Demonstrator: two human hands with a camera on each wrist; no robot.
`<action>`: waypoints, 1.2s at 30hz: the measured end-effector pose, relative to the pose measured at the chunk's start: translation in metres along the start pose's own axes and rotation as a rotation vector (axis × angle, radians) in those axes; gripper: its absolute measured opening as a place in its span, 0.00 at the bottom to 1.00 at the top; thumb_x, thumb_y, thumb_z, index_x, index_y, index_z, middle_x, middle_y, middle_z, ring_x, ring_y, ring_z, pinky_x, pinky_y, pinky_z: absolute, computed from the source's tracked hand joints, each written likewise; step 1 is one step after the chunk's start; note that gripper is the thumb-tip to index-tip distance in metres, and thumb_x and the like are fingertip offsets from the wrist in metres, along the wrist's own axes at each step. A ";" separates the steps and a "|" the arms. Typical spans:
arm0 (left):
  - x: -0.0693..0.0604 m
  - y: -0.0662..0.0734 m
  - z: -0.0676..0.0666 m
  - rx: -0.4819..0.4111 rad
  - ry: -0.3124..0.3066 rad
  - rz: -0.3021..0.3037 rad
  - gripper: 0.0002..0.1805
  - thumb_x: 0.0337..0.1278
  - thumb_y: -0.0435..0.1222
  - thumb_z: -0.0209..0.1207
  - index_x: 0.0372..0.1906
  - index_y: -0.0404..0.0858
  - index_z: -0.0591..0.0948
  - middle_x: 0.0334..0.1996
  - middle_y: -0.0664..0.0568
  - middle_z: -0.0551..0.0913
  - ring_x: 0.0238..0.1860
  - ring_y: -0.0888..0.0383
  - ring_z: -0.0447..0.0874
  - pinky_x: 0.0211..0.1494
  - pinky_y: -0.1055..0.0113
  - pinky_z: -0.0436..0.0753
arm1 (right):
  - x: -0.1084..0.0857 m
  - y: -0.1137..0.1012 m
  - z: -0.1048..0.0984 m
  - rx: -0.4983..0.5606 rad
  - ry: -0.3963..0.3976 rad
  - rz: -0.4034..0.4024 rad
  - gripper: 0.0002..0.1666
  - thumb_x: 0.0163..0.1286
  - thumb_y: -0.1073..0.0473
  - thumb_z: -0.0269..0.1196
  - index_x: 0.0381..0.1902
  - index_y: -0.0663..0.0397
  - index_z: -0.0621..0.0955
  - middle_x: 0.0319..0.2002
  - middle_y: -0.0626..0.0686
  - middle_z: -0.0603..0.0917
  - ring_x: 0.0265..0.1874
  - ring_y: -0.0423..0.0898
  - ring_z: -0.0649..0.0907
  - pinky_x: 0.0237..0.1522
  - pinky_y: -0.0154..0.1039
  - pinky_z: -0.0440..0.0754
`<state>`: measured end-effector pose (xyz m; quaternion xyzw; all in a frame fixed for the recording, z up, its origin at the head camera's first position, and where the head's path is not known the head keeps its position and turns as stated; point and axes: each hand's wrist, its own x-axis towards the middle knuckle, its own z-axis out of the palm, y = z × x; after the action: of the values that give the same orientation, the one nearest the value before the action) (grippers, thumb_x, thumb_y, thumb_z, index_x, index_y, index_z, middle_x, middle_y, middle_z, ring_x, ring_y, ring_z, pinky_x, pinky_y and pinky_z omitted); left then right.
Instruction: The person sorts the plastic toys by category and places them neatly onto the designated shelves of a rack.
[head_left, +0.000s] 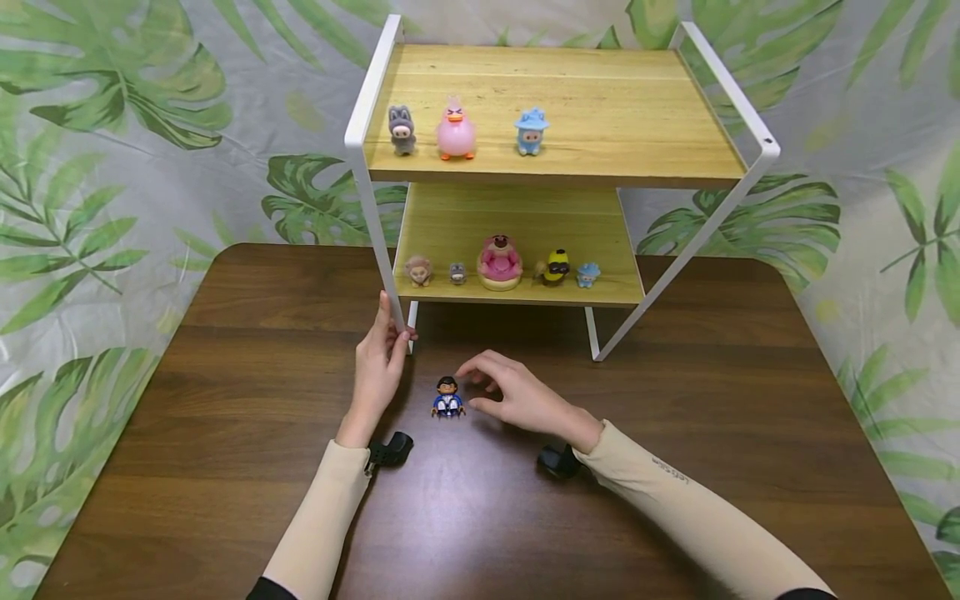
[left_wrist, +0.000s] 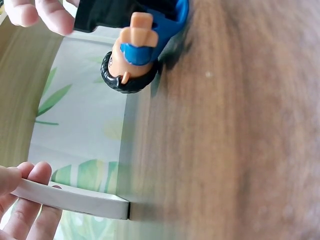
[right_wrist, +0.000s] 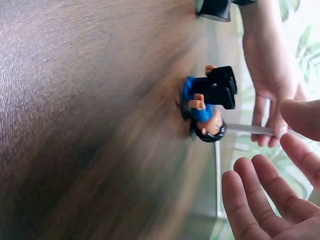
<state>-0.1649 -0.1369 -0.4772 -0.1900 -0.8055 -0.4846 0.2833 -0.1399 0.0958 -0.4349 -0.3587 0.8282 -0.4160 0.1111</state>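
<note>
A small toy figure [head_left: 447, 398] with black hair and a blue jacket lies on its back on the wooden table, legs bent up and head toward the shelf. My right hand [head_left: 521, 398] hovers just right of it with parted, loosely bent fingers, and a gap shows between them and the figure [right_wrist: 202, 107]. To the left, my left hand [head_left: 381, 367] grips the white front leg of the shelf [head_left: 555, 177] near its foot. Thumb and fingers lie on both sides of that white leg [left_wrist: 75, 201] in the left wrist view.
On the upper board stand a grey figure [head_left: 402, 132], a pink duck [head_left: 456, 133] and a blue-hatted figure [head_left: 531, 132]. The lower board carries several more toys, among them a pink bear [head_left: 500, 262] and a yellow figure [head_left: 556, 267]. Leaf-patterned cloth [head_left: 112, 100] hangs behind the table [head_left: 675, 417].
</note>
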 end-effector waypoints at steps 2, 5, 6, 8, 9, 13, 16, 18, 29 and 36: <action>0.000 0.000 0.000 0.002 -0.004 -0.006 0.54 0.62 0.19 0.53 0.72 0.75 0.43 0.32 0.37 0.78 0.32 0.45 0.83 0.34 0.52 0.84 | 0.001 0.002 0.003 -0.011 -0.005 0.002 0.22 0.60 0.69 0.67 0.52 0.59 0.77 0.49 0.57 0.77 0.46 0.51 0.79 0.46 0.44 0.81; 0.000 0.001 0.000 0.001 -0.004 -0.006 0.54 0.62 0.20 0.53 0.72 0.75 0.44 0.32 0.37 0.78 0.32 0.45 0.83 0.34 0.52 0.84 | 0.003 0.004 0.006 -0.019 -0.013 0.006 0.22 0.60 0.68 0.67 0.53 0.58 0.76 0.49 0.55 0.77 0.46 0.51 0.78 0.45 0.43 0.80; 0.000 0.001 0.000 -0.002 -0.003 -0.006 0.54 0.62 0.20 0.53 0.72 0.75 0.44 0.32 0.37 0.78 0.32 0.44 0.83 0.34 0.52 0.84 | 0.003 0.004 0.007 -0.020 -0.015 0.009 0.23 0.60 0.68 0.68 0.53 0.58 0.76 0.49 0.55 0.76 0.46 0.51 0.78 0.45 0.43 0.80; 0.000 0.001 0.000 -0.006 -0.002 -0.005 0.53 0.62 0.20 0.52 0.72 0.75 0.44 0.32 0.37 0.78 0.32 0.44 0.83 0.34 0.52 0.84 | 0.004 0.005 0.009 -0.019 -0.020 0.016 0.23 0.60 0.67 0.68 0.53 0.59 0.76 0.50 0.54 0.76 0.47 0.51 0.78 0.46 0.43 0.80; 0.000 0.001 0.000 -0.009 -0.002 -0.005 0.53 0.62 0.20 0.52 0.72 0.74 0.44 0.32 0.37 0.78 0.32 0.44 0.83 0.34 0.52 0.84 | 0.005 0.005 0.010 -0.018 -0.023 0.020 0.23 0.60 0.67 0.68 0.54 0.59 0.76 0.50 0.54 0.76 0.47 0.51 0.78 0.46 0.42 0.80; -0.001 0.001 0.000 -0.015 -0.003 -0.015 0.53 0.63 0.20 0.52 0.72 0.75 0.45 0.32 0.37 0.79 0.32 0.45 0.83 0.34 0.52 0.83 | 0.007 0.005 0.014 -0.011 -0.031 0.035 0.23 0.60 0.66 0.68 0.54 0.57 0.76 0.50 0.54 0.76 0.47 0.51 0.78 0.45 0.43 0.81; -0.001 0.001 0.000 -0.021 0.003 -0.016 0.53 0.62 0.20 0.53 0.72 0.75 0.45 0.31 0.37 0.79 0.32 0.45 0.83 0.34 0.52 0.83 | 0.009 0.004 0.016 -0.001 -0.037 0.039 0.23 0.60 0.66 0.68 0.54 0.58 0.77 0.51 0.54 0.76 0.47 0.51 0.78 0.45 0.43 0.81; -0.001 0.001 0.000 -0.026 0.010 -0.009 0.54 0.61 0.19 0.53 0.72 0.75 0.46 0.31 0.36 0.79 0.31 0.44 0.83 0.33 0.52 0.83 | 0.010 0.005 0.018 0.000 -0.041 0.044 0.23 0.60 0.66 0.68 0.54 0.58 0.77 0.51 0.54 0.76 0.48 0.51 0.78 0.44 0.43 0.81; 0.005 0.025 -0.003 -0.032 0.032 0.027 0.60 0.55 0.12 0.52 0.73 0.74 0.45 0.29 0.30 0.76 0.29 0.37 0.81 0.30 0.48 0.81 | 0.015 0.010 0.027 -0.032 -0.043 0.034 0.24 0.59 0.65 0.69 0.53 0.57 0.77 0.51 0.53 0.75 0.48 0.48 0.77 0.44 0.37 0.80; 0.008 0.036 -0.006 -0.028 0.035 0.042 0.60 0.54 0.12 0.51 0.72 0.75 0.45 0.28 0.30 0.77 0.28 0.36 0.80 0.28 0.46 0.80 | 0.016 0.012 0.030 -0.045 -0.042 0.010 0.23 0.58 0.66 0.69 0.53 0.58 0.77 0.51 0.54 0.76 0.47 0.48 0.78 0.44 0.38 0.79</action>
<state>-0.1489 -0.1250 -0.4456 -0.2024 -0.7895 -0.4928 0.3046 -0.1431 0.0712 -0.4612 -0.3656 0.8367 -0.3891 0.1222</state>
